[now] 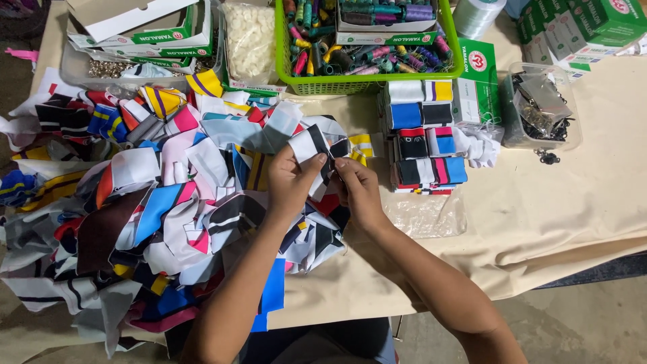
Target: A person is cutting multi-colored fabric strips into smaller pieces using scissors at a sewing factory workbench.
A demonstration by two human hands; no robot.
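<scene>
Both my hands meet over the middle of the table on one small black-and-white fabric piece (322, 149). My left hand (291, 180) pinches its left side between thumb and fingers. My right hand (356, 189) grips its right side, fingers curled. Below and to the left spreads a big loose heap of coloured fabric pieces (155, 209), striped in blue, pink, black, white and yellow. Right of my hands lie neat stacks of folded fabric pieces (424, 138).
A green basket of thread spools (367, 40) stands at the back. Boxes (141, 30), a bag of white buttons (249, 40), a clear tub of metal clips (539, 104) and an empty plastic bag (426, 216) lie around. The beige cloth-covered table's edge (573, 269) runs at the lower right.
</scene>
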